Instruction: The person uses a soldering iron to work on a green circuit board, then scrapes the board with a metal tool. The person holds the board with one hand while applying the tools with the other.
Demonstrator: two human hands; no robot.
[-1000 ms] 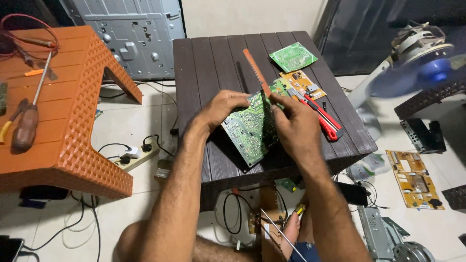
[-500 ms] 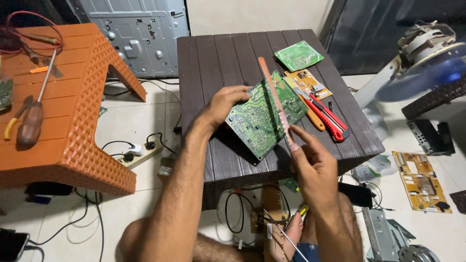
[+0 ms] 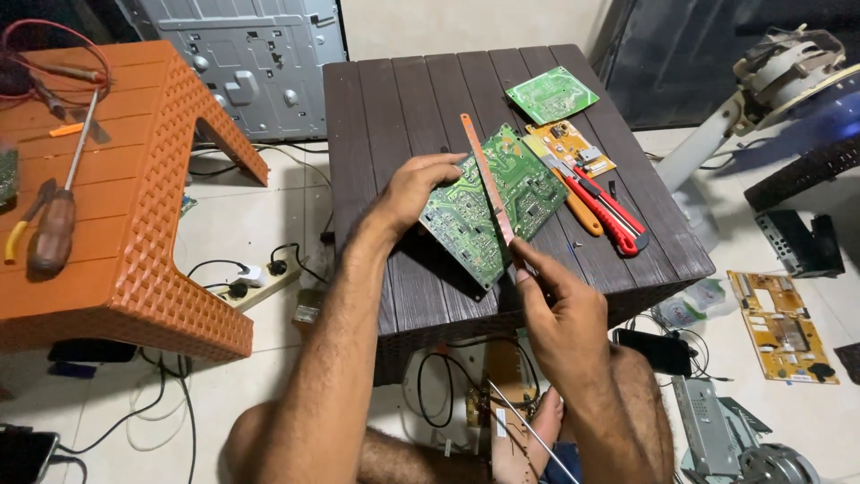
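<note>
Right hand (image 3: pixel 560 314) now lower, pinching thin orange flat strip (image 3: pixel 484 179); long axis points toward table's far edge. Left hand (image 3: pixel 417 188) grips tilted green circuit board (image 3: pixel 493 206) mid-table (image 3: pixel 394 108). Red utility knife (image 3: pixel 609 215) lies beside it, toward the right edge.

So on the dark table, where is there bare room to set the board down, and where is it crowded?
Bare slats run down the dark table's left side and across the far edge, bordered by the left hand and the small green board. The right side is crowded: yellow board, red utility knife, orange-handled tool. The right hand with its flat strip covers the near edge.
</note>
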